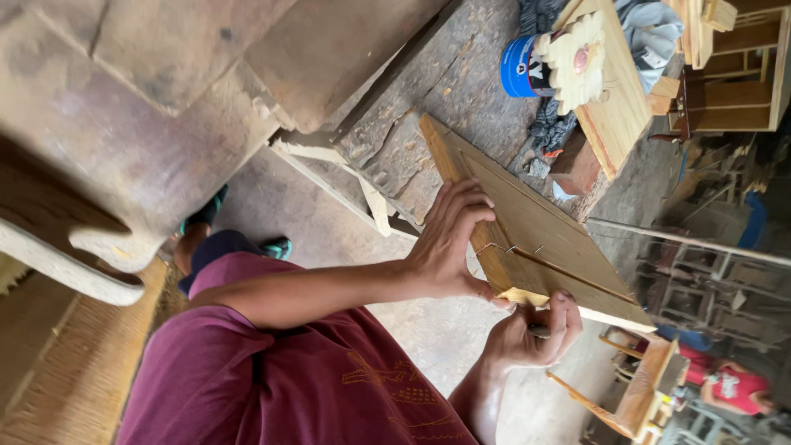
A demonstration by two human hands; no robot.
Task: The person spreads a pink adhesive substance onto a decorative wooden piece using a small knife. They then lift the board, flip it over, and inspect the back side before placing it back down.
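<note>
Workshop: two hands (pixel 449 247), one panel (pixel 544 239)

Left hand (pixel 449 243) spread flat; right hand (pixel 531 334) clenched

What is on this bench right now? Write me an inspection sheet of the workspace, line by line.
Surface: rough, worn wooden bench, scarred and dusty.
Job's things: flat wooden panel with a grooved border, resting on the bench edge; thin wire at its near edge.
Clutter: blue can, carved wooden ornament, dark cloth, wood offcuts.
Hands: left hand spread flat on the panel; right hand closed on a small tool at the panel's corner.
Cables: nothing seen.
Surroundings: wooden frames and another person in red.
</note>
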